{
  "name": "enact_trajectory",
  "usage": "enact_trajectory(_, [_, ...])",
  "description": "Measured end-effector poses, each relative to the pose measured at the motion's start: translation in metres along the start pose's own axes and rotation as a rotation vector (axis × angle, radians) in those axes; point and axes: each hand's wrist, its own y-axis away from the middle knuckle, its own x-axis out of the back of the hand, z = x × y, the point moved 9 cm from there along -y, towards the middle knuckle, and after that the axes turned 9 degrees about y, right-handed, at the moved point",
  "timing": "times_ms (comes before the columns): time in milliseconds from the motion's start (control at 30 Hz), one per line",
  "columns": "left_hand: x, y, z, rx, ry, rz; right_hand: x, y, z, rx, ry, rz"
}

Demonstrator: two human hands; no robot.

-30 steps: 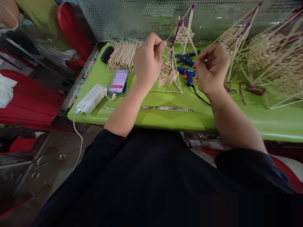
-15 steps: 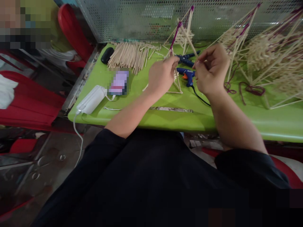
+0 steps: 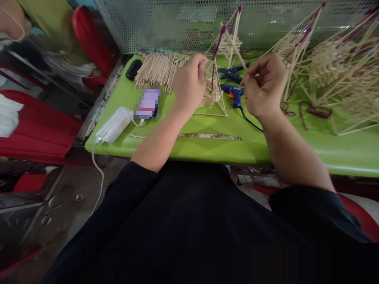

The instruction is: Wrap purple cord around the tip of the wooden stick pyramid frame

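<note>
My right hand (image 3: 265, 86) pinches the lower end of a thin wooden stick (image 3: 236, 49), which slants up to the left. The stick's upper end meets a purple cord (image 3: 218, 45) hanging taut over a small stick frame (image 3: 210, 114). My left hand (image 3: 189, 83) is closed in the air just left of the cord; whether anything is between its fingers is hidden. Behind the frame lie dark pliers (image 3: 231, 73), and a blue glue gun (image 3: 236, 94) rests between my hands.
A pile of sticks (image 3: 158, 71), a phone (image 3: 148, 103) and a white power bank (image 3: 115, 124) lie to the left. Several stick structures (image 3: 328, 71) crowd the right side. A metal mesh panel (image 3: 166, 27) backs the green table (image 3: 266, 152). Another person (image 3: 56, 27) sits at far left.
My left hand has moved left and slightly up, away from the cord, uncovering more of the small stick frame. My right hand stays in place with the stick.
</note>
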Motion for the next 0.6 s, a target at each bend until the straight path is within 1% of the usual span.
enact_trajectory(67, [0.003,-0.003,-0.003,-0.023,-0.010,0.037,0.001,0.000,0.001,0.024,0.019,0.014])
enact_trajectory(100, [0.005,-0.005,-0.006,-0.043,-0.007,0.080,0.001,0.000,0.002,0.039,0.025,0.020])
enact_trajectory(167, [0.009,-0.010,-0.012,-0.108,0.041,0.172,0.001,0.000,0.002,0.067,0.037,0.028])
enact_trajectory(233, [0.008,-0.014,-0.018,-0.172,0.114,0.230,0.000,0.000,0.002,0.085,0.044,0.022])
enact_trajectory(300, [0.006,-0.016,-0.022,-0.229,0.161,0.251,-0.001,0.001,0.002,0.087,0.041,0.013])
enact_trajectory(367, [0.005,-0.015,-0.021,-0.272,0.166,0.271,0.000,0.001,0.002,0.080,0.028,0.015])
enact_trajectory(467, [0.007,-0.011,-0.013,-0.327,0.149,0.303,-0.001,0.001,0.003,0.062,-0.004,0.011])
enact_trajectory(600, [0.009,-0.009,-0.005,-0.362,0.130,0.296,-0.001,0.000,0.005,0.076,-0.032,0.016])
